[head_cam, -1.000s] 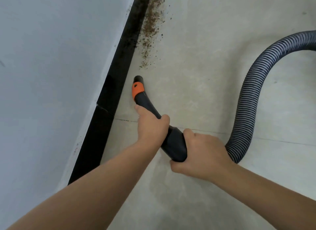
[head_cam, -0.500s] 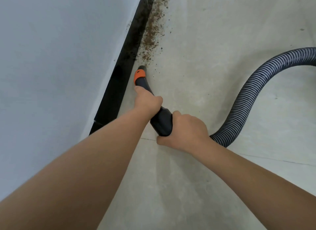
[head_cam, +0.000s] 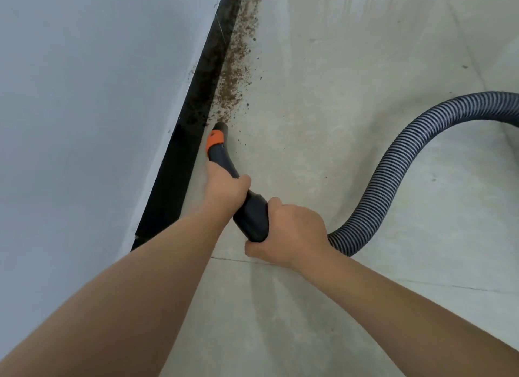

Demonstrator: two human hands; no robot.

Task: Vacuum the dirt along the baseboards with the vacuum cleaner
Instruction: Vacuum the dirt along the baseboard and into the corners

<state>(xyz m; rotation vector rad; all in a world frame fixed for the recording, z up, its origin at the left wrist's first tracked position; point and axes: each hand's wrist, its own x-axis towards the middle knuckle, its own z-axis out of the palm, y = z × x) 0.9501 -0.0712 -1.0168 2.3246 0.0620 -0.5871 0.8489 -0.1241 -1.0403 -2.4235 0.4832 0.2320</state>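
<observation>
Black vacuum nozzle (head_cam: 224, 155) with orange collar, tip low at brown dirt (head_cam: 236, 76) — strewn along black baseboard (head_cam: 193, 129)

Both forearms bare, no sleeves; left hand (head_cam: 224, 190), right hand (head_cam: 292, 233) ungloved.

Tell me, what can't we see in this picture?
Head view only:
- The vacuum cleaner's body: the hose runs off the right edge.
- How far the dirt goes: the top edge cuts it off.
- The nozzle mouth: it faces away.
- Fingertips of the left hand and right hand: hidden under the handle.
</observation>
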